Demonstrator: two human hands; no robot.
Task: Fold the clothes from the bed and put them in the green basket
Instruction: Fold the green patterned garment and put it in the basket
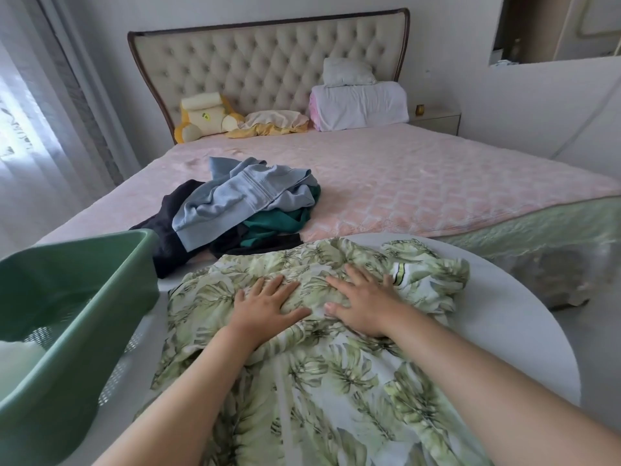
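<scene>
Both hands, left [265, 306] and right [361, 306], lie flat with fingers spread on the leaf-print garment [302, 364], spread over the near white table [524, 331]. It looks light, soft and limp; best pinched at hems or corners. The basket [77, 297] sits left, the pile [235, 210] on the bed [420, 183].
</scene>
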